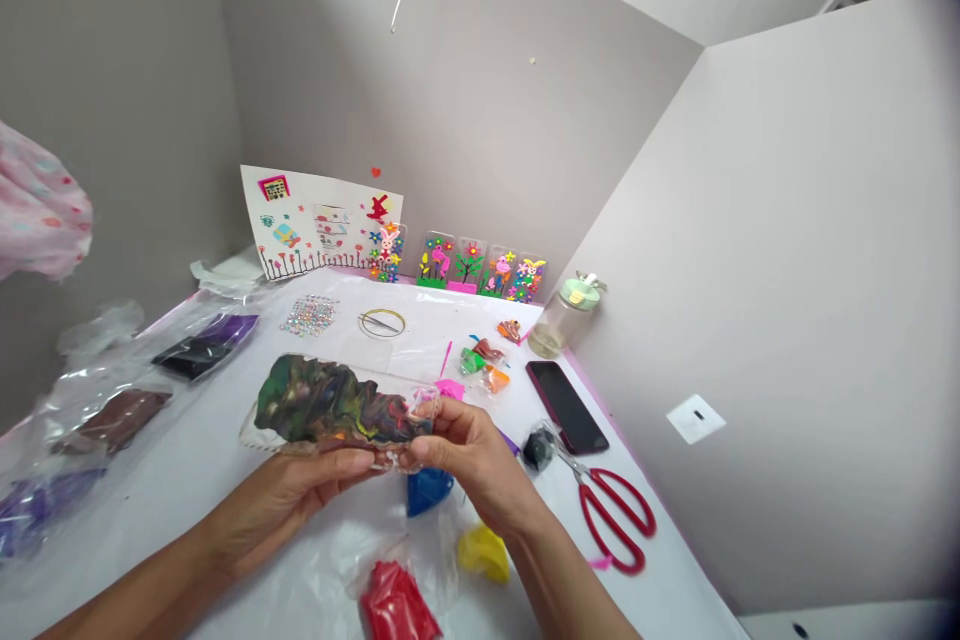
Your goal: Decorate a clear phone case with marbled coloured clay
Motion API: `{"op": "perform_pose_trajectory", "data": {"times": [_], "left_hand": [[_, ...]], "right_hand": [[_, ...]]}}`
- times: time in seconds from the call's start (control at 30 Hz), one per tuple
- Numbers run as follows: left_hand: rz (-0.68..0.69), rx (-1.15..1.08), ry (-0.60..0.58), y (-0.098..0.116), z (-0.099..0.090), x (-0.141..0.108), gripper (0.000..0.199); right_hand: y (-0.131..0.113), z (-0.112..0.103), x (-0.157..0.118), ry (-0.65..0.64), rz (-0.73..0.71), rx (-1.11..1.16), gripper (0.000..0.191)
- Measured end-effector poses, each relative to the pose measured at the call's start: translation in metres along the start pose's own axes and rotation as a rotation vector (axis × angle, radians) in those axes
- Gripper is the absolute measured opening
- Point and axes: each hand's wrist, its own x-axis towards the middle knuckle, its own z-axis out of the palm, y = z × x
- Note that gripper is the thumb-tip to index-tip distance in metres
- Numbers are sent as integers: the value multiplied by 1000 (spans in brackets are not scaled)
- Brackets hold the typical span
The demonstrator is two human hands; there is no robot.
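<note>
Both my hands hold a clear phone case (251,430) above the table, tilted toward me. Dark clay (322,400), swirled with green, black, red and yellow, covers most of its face. My left hand (322,472) supports the lower edge, thumb along the front. My right hand (461,440) pinches the right end between thumb and fingers. Under and near my right hand lie blue clay (429,492), yellow clay (484,553) and pink clay (450,388). Red clay (397,605) in a clear bag sits closer to me.
Red-handled scissors (615,520), a phone (568,405) and a lidded bottle (562,315) stand or lie at right. Bagged dark clay (206,347) and brown clay (116,420) are at left. Gems (310,315), a bangle-like ring (382,322) and decorated cases (469,265) are farther back.
</note>
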Motion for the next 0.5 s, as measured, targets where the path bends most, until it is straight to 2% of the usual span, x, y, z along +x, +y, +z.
{"op": "perform_pose_trajectory", "data": {"times": [0.2, 0.33, 0.4, 0.5], "left_hand": [[-12, 33, -16, -4, 1, -2, 27], [0, -27, -52, -3, 7, -3, 28], [30, -19, -54, 0, 9, -3, 31], [74, 130, -58, 14, 3, -6, 45]], "right_hand": [[8, 3, 1, 98, -32, -6, 25], [11, 3, 2, 86, 14, 93, 27], [12, 3, 2, 56, 0, 93, 27], [10, 3, 2, 58, -39, 78, 28]]}}
